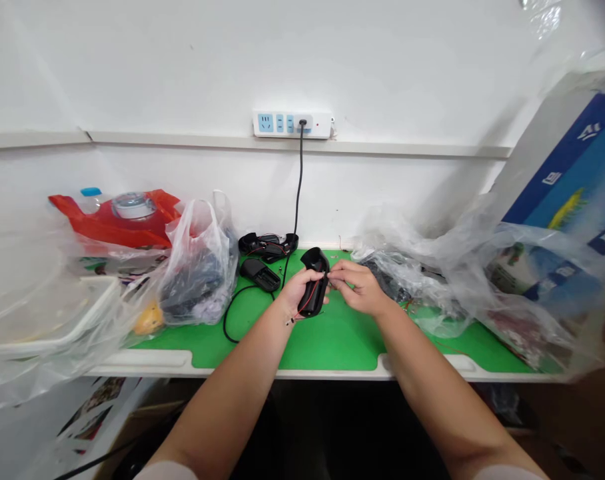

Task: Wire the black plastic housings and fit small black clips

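Note:
My left hand [300, 288] is wrapped round a black plastic housing [312, 293], hollow side towards me, held above the green mat [342, 340]. A thin red wire [308, 300] runs across the housing and hangs off its lower left, with a small part at its end. At the housing's right edge the fingers of my right hand [355, 283] are pinched together; whatever lies between them is too small to make out. Left of my hands, another black plastic part [260, 275] lies on the mat. Behind it sit more black housings [267, 245] with red wires.
A power strip [292, 125] on the wall has a black cable [299, 187] plugged in, trailing down to the mat. Clear plastic bags [197, 267] and a red bag [117, 220] crowd the left. More clear bags [422, 280] and a large blue box [577, 173] stand right.

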A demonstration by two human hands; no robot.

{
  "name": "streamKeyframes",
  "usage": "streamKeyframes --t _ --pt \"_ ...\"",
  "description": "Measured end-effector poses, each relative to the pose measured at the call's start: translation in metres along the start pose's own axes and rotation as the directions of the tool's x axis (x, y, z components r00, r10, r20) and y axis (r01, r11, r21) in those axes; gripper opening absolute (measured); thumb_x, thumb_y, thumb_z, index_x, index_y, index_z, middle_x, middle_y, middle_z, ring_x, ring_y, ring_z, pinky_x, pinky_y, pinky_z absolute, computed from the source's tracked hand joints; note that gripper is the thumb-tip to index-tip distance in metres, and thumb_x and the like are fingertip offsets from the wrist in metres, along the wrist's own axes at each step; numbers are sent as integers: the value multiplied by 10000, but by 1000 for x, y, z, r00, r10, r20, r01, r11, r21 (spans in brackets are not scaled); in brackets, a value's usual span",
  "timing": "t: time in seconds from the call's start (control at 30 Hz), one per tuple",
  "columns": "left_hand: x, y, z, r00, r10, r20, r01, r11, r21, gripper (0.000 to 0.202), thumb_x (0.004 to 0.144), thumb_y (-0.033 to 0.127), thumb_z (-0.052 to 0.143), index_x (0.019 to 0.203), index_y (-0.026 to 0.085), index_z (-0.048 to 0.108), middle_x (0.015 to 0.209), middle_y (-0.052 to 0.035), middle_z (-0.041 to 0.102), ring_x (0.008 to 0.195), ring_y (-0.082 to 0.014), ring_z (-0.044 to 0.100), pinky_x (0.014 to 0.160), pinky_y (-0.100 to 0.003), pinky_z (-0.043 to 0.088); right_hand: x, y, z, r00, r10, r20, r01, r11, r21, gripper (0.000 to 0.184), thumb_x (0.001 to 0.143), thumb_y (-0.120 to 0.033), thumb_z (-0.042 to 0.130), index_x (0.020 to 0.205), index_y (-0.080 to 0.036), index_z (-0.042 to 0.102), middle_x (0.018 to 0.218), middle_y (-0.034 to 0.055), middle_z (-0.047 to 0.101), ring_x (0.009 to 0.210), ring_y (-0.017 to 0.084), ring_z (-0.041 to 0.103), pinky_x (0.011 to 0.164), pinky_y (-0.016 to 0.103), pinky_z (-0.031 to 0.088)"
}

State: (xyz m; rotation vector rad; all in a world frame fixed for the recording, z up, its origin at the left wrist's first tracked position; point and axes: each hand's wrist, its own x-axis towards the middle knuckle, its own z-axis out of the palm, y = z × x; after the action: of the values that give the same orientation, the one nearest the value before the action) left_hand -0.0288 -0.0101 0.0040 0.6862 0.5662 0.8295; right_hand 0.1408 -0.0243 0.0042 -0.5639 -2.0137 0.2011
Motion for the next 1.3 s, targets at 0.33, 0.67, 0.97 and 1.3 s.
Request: streamKeyframes --t 0.33,0.67,0.97,1.3 --pt "-4 2 0 997 40 63 -49 989 139 301 626 262 644 867 189 480 642 19 525 514 -79 529 415 -189 482 0 -2 1 999 6 45 -9 998 56 218 829 -104 530 989 -200 643 844 67 574 755 141 568 672 300 499" --pt "-10 -1 13 965 245 -92 -221 951 216 397 592 300 687 917 212 476 684 22 564 518 -124 571 431 -268 507 -1 -8 11 976 57 -212 -44 997 63 210 789 -91 578 935 -203 678 789 52 598 674 127 590 605 283 516" --pt "-6 -2 13 936 322 -139 -281 925 255 496 558 355 711 955 216 449 615 53 543 439 -124 543 430 -254 464 0 -4 18 704 684 -194 -357 576 735 178 676 -260 743 824 -183 680 813 24 653 658 151 665 623 302 582" --pt "-6 -5 15 940 325 -108 -291 924 248 442 599 344 670 941 235 412 595 62 514 428 -132 528 405 -272 470 4 -11 13 885 255 -390 -175 957 230 150 737 -113 665 819 -227 720 790 29 636 692 132 603 616 289 515"
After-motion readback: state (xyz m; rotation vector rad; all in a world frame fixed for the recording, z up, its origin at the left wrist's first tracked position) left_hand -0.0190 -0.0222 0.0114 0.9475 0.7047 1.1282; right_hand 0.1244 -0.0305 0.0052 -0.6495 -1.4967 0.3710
